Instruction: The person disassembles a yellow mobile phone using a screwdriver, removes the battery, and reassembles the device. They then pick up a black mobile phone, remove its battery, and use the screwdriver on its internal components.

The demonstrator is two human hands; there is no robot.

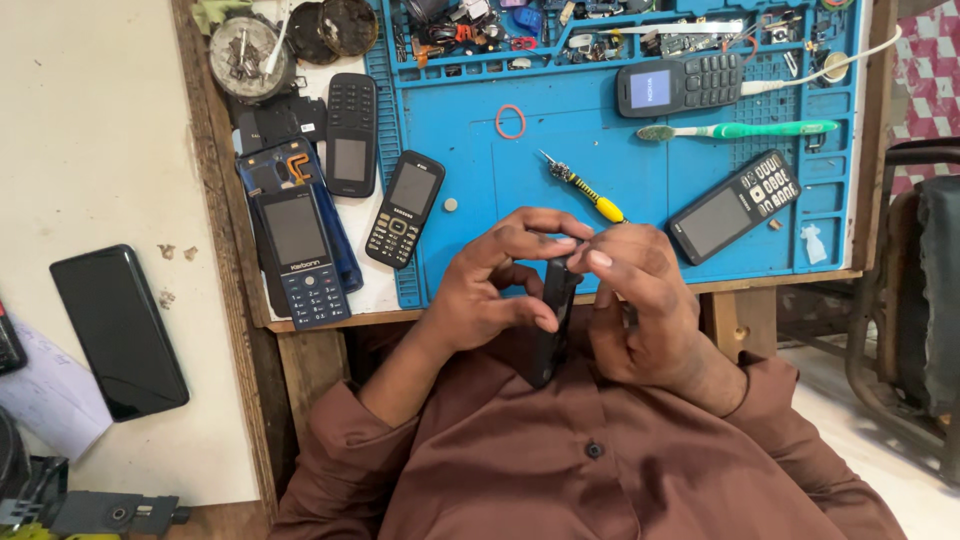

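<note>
Both my hands hold a slim black keypad phone edge-on, just in front of the table's near edge above my brown shirt. My left hand wraps its left side, with the thumb pressed on the edge. My right hand grips the top end, fingertips meeting the left fingers at the phone's upper corner. A yellow-and-black striped screwdriver lies on the blue work mat just beyond my fingers.
Several keypad phones lie about: a dark blue one and two black ones at left, two more on the mat at right. A green toothbrush, a red ring, parts trays at the back, and a black smartphone far left.
</note>
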